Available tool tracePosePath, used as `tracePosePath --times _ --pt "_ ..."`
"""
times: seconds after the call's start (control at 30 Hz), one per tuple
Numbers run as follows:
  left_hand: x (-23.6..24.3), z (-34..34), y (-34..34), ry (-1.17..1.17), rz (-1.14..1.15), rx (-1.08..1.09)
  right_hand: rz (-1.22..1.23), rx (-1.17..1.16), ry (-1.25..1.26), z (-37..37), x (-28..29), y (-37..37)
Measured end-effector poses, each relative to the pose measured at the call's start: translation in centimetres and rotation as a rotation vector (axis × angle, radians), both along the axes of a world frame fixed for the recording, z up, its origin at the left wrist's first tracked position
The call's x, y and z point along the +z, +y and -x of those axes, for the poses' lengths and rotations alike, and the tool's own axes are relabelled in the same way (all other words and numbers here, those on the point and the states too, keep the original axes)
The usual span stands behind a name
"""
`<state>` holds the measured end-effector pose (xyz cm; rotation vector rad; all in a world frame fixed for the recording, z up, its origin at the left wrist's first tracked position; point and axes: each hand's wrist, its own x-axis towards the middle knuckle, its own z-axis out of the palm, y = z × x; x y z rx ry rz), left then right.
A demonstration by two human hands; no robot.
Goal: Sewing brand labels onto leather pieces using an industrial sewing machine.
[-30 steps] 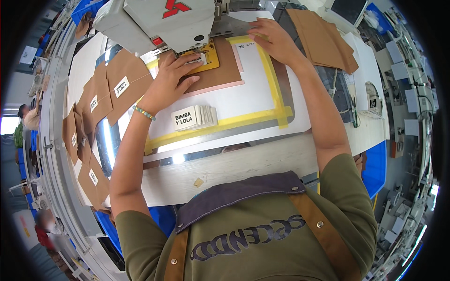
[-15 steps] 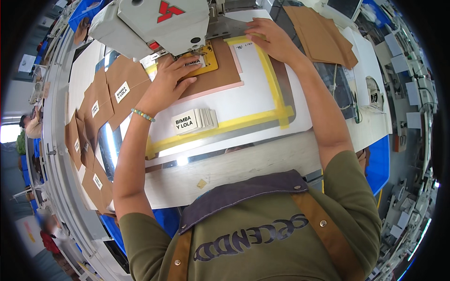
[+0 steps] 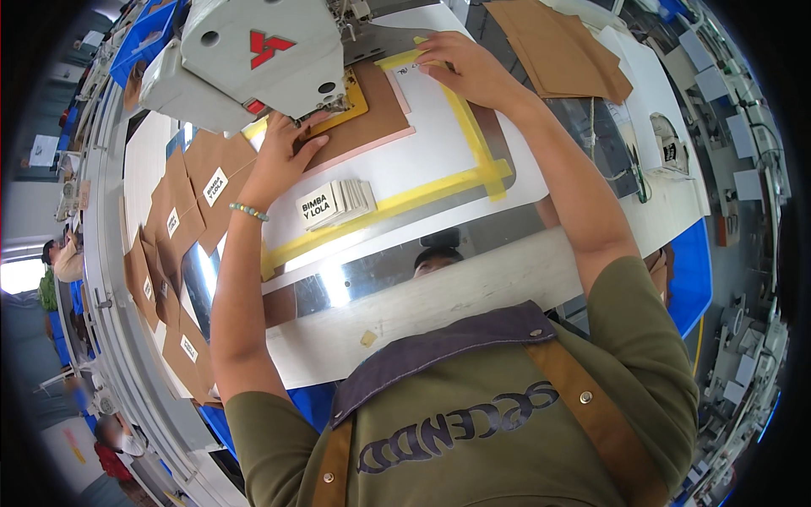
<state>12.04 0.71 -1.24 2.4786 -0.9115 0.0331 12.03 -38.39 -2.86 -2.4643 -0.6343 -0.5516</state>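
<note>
A: Landmark: the sewing machine head (image 3: 262,51). Nearest item?

B: White table (image 3: 317,325), its bare near edge well on the wearer's side of the machine head. Then a shiny metal plate (image 3: 380,269), also nearer than the head.

A: Next?

B: Fanned stack of white labels (image 3: 338,204), dark print, near side of the head. Just beside it, yellow tape (image 3: 422,193) edging a white sheet (image 3: 384,165).

A: Left hand?

B: Left hand (image 3: 284,154) lies at the head's near side, on the brown panel (image 3: 373,114). Thumb spread from the fingers, grip slack; fingertips partly hidden by the head, so cannot tell how hard they press.

A: The panel's position?

B: Flat, partly beneath the machine head, a yellow frame (image 3: 358,95) on top of it, close to the needle area. Pink strips run along two of its edges.

A: Right hand?

B: Right hand (image 3: 463,68), right of the head, released: fingers loosely bent over the taped corner.

A: Further out?

B: Labelled brown pieces (image 3: 221,165) overlap left of the head; a plain brown stack (image 3: 562,59) lies well to its right. Blue bin (image 3: 139,46) left of the head; a co-worker (image 3: 68,258) far to its left.
</note>
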Motion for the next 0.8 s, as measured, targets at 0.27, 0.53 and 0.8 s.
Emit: tracePosePath --times 0.27,0.53,0.8 --pt "0.0 1.9 4.2 0.007 0.166 0.071 0.061 0.113 0.170 3.9 3.1 4.4" --pt "0.2 1.8 5.2 -0.009 0.066 0.025 0.243 0.207 0.254 4.5 4.2 5.7" --pt "-0.1 3.6 2.0 -0.300 -0.009 0.040 0.588 0.161 0.205 6.6 5.6 7.6"
